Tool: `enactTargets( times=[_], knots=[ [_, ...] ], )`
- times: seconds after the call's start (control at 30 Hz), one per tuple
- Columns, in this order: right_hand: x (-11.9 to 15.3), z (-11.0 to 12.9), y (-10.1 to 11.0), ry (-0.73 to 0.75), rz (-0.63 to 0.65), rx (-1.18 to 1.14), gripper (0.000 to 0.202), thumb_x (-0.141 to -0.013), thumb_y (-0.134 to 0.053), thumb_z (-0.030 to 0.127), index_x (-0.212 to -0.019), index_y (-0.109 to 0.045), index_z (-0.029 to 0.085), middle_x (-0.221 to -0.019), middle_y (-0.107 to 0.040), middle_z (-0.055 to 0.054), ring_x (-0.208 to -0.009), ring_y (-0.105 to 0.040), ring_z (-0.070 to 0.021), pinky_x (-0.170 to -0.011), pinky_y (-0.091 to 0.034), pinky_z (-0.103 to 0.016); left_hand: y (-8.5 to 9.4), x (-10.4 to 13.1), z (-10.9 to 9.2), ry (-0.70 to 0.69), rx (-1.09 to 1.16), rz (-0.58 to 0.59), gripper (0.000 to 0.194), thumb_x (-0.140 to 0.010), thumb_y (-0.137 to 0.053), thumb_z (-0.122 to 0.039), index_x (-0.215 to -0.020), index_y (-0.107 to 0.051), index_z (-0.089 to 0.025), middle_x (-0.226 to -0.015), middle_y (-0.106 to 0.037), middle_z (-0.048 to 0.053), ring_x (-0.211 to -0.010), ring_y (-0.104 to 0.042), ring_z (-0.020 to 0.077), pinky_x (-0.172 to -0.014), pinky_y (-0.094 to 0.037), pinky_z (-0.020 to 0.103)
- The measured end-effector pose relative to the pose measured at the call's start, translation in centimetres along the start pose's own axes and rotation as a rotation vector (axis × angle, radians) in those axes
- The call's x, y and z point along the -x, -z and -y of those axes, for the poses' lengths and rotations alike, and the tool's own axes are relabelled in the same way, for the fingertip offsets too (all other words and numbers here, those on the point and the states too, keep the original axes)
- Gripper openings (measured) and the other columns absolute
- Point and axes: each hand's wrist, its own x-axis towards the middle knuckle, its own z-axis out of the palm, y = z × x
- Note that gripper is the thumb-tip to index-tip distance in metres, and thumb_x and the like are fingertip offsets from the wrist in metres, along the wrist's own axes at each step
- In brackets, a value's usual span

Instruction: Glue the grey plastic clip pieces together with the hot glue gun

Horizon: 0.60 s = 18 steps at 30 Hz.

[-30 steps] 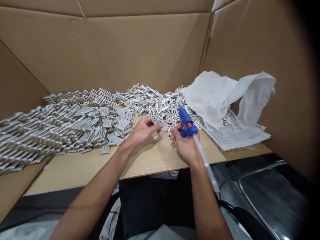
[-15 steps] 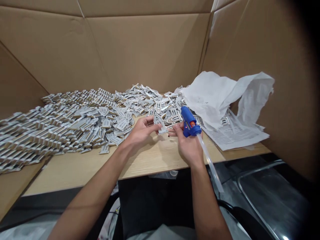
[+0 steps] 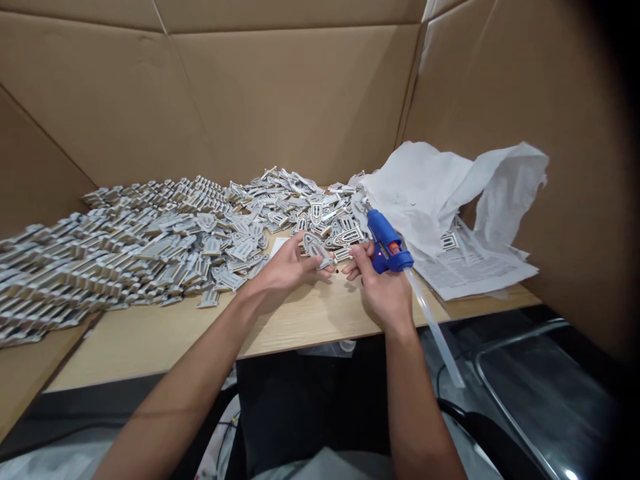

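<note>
My left hand (image 3: 293, 265) pinches a small grey arch-shaped piece (image 3: 315, 248) between thumb and fingers, above the wooden board. A blue glue gun (image 3: 385, 241) with a long clear glue stick (image 3: 437, 327) at its rear is held in my right hand (image 3: 383, 280). Its nozzle points away toward the back, and a small red light shows on its side. The fingertips of both hands are close together but apart. Behind them lies a loose pile of grey and white arch-shaped pieces (image 3: 280, 200).
Stacked rows of similar pieces (image 3: 100, 260) cover the left side of the board (image 3: 310, 317). Crumpled white sheeting (image 3: 420, 193) and printed paper (image 3: 465, 273) lie at the right. Cardboard walls (image 3: 295, 100) enclose the back and sides.
My right hand has moved slightly right with the glue gun, away from the piece. My left hand has tilted the piece and shifted a little left.
</note>
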Motion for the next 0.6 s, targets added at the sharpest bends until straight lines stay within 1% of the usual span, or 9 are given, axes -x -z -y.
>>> enactTargets(
  times=[0.1, 0.17, 0.23, 0.33, 0.4, 0.47, 0.53, 0.6],
  knots=[
    [-0.2, -0.2, 0.3, 0.013, -0.008, -0.036, 0.036, -0.086, -0.074, 0.052, -0.085, -0.053, 0.023, -0.070, -0.070, 0.000, -0.054, -0.065, -0.0147, -0.057, -0.057, -0.028, 0.5, -0.4, 0.1, 0.013, -0.123, 0.038, 0.033, -0.079, -0.085, -0.032, -0.100, -0.066, -0.015, -0.087, -0.073, 0.008, -0.075, -0.071, 0.0176, -0.069, -0.053, 0.030],
    [-0.3, -0.3, 0.5, 0.020, -0.006, -0.040, 0.036, -0.085, -0.075, 0.052, -0.085, -0.054, 0.023, -0.070, -0.069, 0.000, -0.054, -0.064, -0.0141, -0.056, -0.056, -0.028, 0.9, -0.7, 0.1, -0.013, -0.227, 0.001, 0.025, -0.078, -0.084, -0.032, -0.089, -0.069, -0.016, -0.082, -0.069, 0.004, -0.070, -0.065, 0.0140, -0.062, -0.046, 0.026],
    [-0.3, -0.3, 0.7, 0.024, -0.004, -0.024, 0.035, -0.085, -0.076, 0.051, -0.085, -0.054, 0.023, -0.070, -0.069, 0.000, -0.054, -0.064, -0.0142, -0.056, -0.056, -0.028, 1.2, -1.0, -0.1, -0.019, -0.301, -0.060, 0.021, -0.078, -0.083, -0.033, -0.086, -0.072, -0.017, -0.076, -0.065, 0.001, -0.063, -0.057, 0.0114, -0.056, -0.038, 0.025],
    [-0.3, -0.2, 0.9, 0.014, 0.006, -0.005, 0.032, -0.086, -0.075, 0.049, -0.085, -0.055, 0.023, -0.068, -0.068, 0.000, -0.054, -0.063, -0.0144, -0.056, -0.055, -0.028, 1.2, -1.0, -0.7, -0.022, -0.323, -0.133, 0.018, -0.079, -0.081, -0.035, -0.080, -0.073, -0.018, -0.066, -0.056, -0.002, -0.056, -0.045, 0.0100, -0.053, -0.031, 0.026],
    [-0.2, -0.1, 1.0, 0.006, 0.018, -0.009, 0.031, -0.086, -0.075, 0.047, -0.085, -0.054, 0.023, -0.069, -0.068, 0.001, -0.054, -0.063, -0.0145, -0.056, -0.054, -0.028, 1.1, -0.9, -1.2, -0.043, -0.301, -0.132, 0.022, -0.080, -0.079, -0.036, -0.071, -0.069, -0.019, -0.061, -0.051, -0.003, -0.055, -0.040, 0.0101, -0.053, -0.030, 0.027],
    [-0.1, 0.0, 1.1, -0.002, 0.029, -0.013, 0.032, -0.085, -0.076, 0.046, -0.087, -0.054, 0.024, -0.072, -0.068, 0.001, -0.056, -0.064, -0.0146, -0.055, -0.052, -0.027, 1.0, -0.8, -1.4, -0.059, -0.276, -0.125, 0.028, -0.081, -0.078, -0.038, -0.065, -0.065, -0.020, -0.059, -0.049, -0.003, -0.054, -0.039, 0.0106, -0.053, -0.030, 0.028],
    [-0.1, 0.1, 1.1, -0.012, 0.049, -0.016, 0.033, -0.085, -0.077, 0.047, -0.090, -0.054, 0.024, -0.076, -0.069, 0.001, -0.057, -0.064, -0.0143, -0.053, -0.050, -0.026, 1.1, -0.9, -1.5, -0.065, -0.274, -0.138, 0.032, -0.082, -0.078, -0.040, -0.063, -0.063, -0.020, -0.058, -0.049, -0.003, -0.054, -0.039, 0.0110, -0.054, -0.031, 0.029],
    [0.0, 0.1, 1.1, -0.006, 0.065, -0.035, 0.034, -0.084, -0.078, 0.047, -0.091, -0.054, 0.023, -0.080, -0.070, 0.001, -0.059, -0.064, -0.0135, -0.051, -0.048, -0.025, 1.1, -1.0, -1.4, -0.085, -0.277, -0.148, 0.032, -0.083, -0.077, -0.040, -0.063, -0.062, -0.019, -0.059, -0.051, -0.002, -0.056, -0.043, 0.0111, -0.056, -0.034, 0.029]
  ],
)
